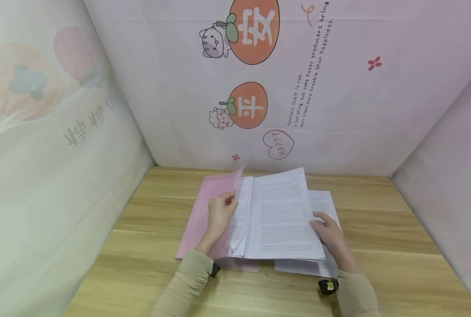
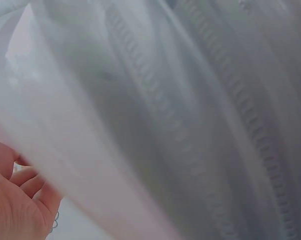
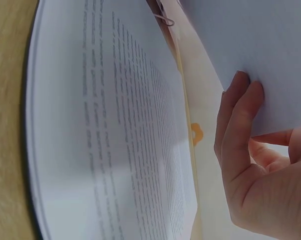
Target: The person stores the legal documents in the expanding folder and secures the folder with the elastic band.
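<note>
A pink folder [image 1: 205,207] lies open on the table, its translucent cover edge raised. My left hand [image 1: 220,213] pinches that edge between thumb and fingers. In the left wrist view the left hand [image 2: 20,200] is at the lower left, and blurred clear plastic with ridged strips [image 2: 190,150] fills the rest. Printed sheets [image 1: 283,215] spread out to the right of the folder. My right hand [image 1: 330,231] grips their right edge; the right wrist view shows its fingers around a lifted sheet [image 3: 270,45]. Beneath, another printed sheet [image 3: 115,125] lies on the table.
The wooden table [image 1: 382,246] extends on both sides of the papers. White printed cloth walls [image 1: 338,97] stand behind it and at both sides. A dark wrist device [image 1: 328,287] sits at the right cuff.
</note>
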Demonstrator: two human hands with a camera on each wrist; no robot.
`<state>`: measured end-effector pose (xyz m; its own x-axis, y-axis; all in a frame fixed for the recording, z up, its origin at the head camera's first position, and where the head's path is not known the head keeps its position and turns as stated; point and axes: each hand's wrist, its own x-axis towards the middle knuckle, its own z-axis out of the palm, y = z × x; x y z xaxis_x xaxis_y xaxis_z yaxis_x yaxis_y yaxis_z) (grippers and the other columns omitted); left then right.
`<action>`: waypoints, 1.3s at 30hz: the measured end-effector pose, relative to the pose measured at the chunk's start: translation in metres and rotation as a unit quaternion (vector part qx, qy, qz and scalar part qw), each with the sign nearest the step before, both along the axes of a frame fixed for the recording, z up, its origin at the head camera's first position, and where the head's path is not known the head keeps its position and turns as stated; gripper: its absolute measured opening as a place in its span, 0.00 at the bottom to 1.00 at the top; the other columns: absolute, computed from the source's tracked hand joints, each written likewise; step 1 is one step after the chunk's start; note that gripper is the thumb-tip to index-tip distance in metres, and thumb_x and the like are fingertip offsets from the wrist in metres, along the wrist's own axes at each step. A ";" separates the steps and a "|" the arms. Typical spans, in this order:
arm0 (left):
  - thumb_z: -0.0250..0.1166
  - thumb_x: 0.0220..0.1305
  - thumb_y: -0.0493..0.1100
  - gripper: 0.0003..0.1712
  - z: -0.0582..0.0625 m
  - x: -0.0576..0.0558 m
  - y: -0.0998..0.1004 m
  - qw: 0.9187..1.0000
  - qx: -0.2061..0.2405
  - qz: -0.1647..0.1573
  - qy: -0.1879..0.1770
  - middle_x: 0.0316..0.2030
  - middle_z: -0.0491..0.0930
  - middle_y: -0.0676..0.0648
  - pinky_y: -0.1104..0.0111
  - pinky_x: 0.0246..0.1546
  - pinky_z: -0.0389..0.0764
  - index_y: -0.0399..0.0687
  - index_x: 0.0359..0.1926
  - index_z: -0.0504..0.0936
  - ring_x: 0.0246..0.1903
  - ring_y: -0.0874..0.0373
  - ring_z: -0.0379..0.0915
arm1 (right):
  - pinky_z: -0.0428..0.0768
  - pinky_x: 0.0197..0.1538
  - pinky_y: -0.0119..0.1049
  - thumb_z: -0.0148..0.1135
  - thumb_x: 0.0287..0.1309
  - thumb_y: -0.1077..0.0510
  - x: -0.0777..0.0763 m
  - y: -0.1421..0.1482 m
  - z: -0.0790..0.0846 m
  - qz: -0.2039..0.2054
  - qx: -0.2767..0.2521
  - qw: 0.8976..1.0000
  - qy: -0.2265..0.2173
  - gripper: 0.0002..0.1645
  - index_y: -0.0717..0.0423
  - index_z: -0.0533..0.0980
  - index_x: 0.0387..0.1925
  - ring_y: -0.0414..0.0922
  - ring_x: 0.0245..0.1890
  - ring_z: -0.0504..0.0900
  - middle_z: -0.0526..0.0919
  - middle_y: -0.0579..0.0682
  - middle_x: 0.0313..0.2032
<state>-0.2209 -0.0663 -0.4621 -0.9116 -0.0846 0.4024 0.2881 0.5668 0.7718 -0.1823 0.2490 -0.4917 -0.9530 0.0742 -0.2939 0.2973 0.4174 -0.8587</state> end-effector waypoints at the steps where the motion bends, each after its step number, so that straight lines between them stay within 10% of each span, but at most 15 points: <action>1: 0.62 0.56 0.32 0.14 0.000 0.000 0.000 1.000 0.000 0.000 0.001 0.36 0.89 0.37 0.64 0.37 0.89 0.33 0.43 0.87 0.35 0.48 0.88 | 0.80 0.36 0.30 0.46 0.72 0.55 0.000 -0.001 0.000 0.001 -0.002 1.000 0.000 0.34 0.67 0.56 0.72 0.37 0.37 0.81 0.69 0.76 0.63; 39: 0.63 0.56 0.32 0.15 0.000 0.000 0.001 1.000 0.002 0.002 -0.003 0.37 0.89 0.37 0.64 0.37 0.89 0.33 0.44 0.87 0.35 0.49 0.88 | 0.85 0.49 0.39 0.47 0.71 0.52 -0.005 -0.026 -0.005 0.009 -0.014 1.000 -0.006 0.33 0.61 0.58 0.73 0.53 0.54 0.82 0.73 0.70 0.63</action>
